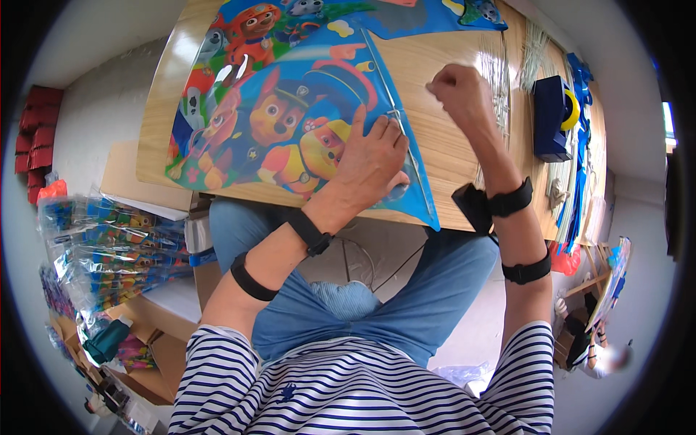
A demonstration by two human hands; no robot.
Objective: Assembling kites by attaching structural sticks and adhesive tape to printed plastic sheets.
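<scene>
"What have you there?"
"I have a glossy blue sheet (283, 130), printed with cartoon dogs, spread on the worktop (444, 163), one corner past its near edge; a pale rod (388, 93) lies along one side."

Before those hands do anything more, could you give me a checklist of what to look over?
1. Left hand on the cartoon-dog printed sheet: ok.
2. Right hand on that sheet too: not ok; it is apart, fingers curled.
3. Right hand empty: cannot tell.
4. Thin rod along the sheet's right edge: ok.
5. Rod's ends fastened: cannot tell.
6. Blue tape dispenser clear of both hands: ok.
</scene>
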